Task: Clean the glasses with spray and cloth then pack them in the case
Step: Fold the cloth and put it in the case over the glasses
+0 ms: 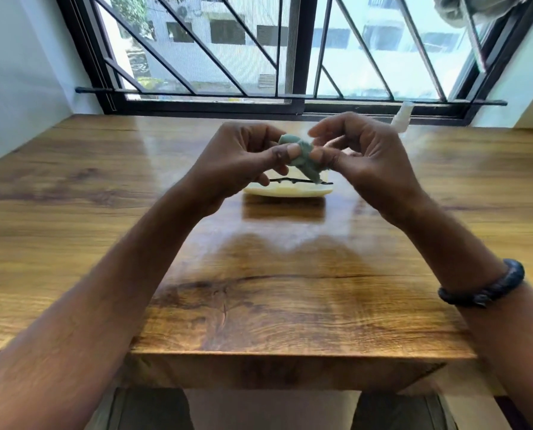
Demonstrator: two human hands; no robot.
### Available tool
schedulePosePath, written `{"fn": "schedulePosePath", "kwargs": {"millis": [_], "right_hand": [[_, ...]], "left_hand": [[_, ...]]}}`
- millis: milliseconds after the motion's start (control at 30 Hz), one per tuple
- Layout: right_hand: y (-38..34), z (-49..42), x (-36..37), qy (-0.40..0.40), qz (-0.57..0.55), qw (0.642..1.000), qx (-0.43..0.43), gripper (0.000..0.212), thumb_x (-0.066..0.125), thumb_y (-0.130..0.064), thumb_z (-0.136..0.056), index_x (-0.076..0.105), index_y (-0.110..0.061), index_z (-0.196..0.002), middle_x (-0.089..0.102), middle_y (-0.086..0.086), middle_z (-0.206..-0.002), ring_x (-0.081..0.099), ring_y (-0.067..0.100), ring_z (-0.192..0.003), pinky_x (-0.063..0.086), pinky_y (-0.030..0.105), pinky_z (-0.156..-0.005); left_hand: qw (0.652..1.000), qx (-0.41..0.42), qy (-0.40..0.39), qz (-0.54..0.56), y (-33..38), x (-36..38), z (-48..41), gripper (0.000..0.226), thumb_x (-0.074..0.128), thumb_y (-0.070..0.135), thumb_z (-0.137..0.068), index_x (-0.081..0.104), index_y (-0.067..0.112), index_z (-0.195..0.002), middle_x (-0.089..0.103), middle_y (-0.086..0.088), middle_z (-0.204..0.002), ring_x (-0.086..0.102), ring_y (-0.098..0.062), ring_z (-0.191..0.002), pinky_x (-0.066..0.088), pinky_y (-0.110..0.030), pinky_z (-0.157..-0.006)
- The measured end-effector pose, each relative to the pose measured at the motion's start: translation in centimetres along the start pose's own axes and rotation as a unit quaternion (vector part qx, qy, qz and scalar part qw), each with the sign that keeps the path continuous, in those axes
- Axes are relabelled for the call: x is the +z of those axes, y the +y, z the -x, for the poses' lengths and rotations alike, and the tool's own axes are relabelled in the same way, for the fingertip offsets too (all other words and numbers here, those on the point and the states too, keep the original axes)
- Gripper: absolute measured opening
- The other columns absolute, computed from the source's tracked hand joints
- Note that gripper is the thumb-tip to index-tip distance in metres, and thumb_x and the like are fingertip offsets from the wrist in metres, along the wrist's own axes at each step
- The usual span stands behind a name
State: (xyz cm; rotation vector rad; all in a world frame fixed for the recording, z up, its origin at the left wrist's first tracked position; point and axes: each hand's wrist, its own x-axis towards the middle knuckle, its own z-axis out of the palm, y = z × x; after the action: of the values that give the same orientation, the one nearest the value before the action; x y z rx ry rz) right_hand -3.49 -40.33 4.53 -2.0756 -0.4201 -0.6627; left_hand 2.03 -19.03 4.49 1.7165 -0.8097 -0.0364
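Both hands up over the middle of the desk (259, 290), close together, tips almost meeting.

Left fingers (285, 152): curled, thumb pressed onto the green cloth (302, 159), pinching its left side. The other fingers are folded in behind the cloth.

Right fingers (324, 156): also curled, thumb pinching the right side of the same cloth. Forefinger arched over the top of it; picture is blurred there, so I cannot tell if that tip touches the cloth.

Cloth: bunched up between my two thumbs, a tail of it hanging down below them.

Glasses (293, 180): just below my fingers, seen only as a thin dark frame line running left to right. The cloth's hanging tail reaches down to it. My left little finger is at the line's left end. Cannot tell whether the glasses lie on the case or are held by my lower fingers.

Case (290, 191): pale cream, flat on the desk, directly under the frame line and under both sets of fingers.

Spray bottle (402, 117): whitish, beyond my right fingers and a little to their right, partly hidden by that hand, near the far edge of the desk. Not touched.

Dark braided bracelet (488, 290) on my right wrist. Barred window (299, 48) past the desk, beyond the fingers.
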Motion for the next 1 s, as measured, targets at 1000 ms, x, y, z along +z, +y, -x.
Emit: {"fn": "schedulePosePath", "kwargs": {"millis": [1000], "right_hand": [[-1.1, 0.2, 1.0, 0.079, -0.076, 0.994, 0.025, 0.019, 0.056, -0.008, -0.101, 0.063, -0.022, -0.089, 0.066, 0.005, -0.085, 0.062, 0.018, -0.078, 0.054, 0.036, -0.065]], "left_hand": [[0.996, -0.001, -0.075, 0.04, 1.3, -0.2, 0.3, 0.012, 0.071, 0.023, -0.089, 0.072, 0.015, -0.081, 0.069, -0.007, -0.119, 0.065, -0.014, -0.1, 0.054, -0.033, -0.083]]}}
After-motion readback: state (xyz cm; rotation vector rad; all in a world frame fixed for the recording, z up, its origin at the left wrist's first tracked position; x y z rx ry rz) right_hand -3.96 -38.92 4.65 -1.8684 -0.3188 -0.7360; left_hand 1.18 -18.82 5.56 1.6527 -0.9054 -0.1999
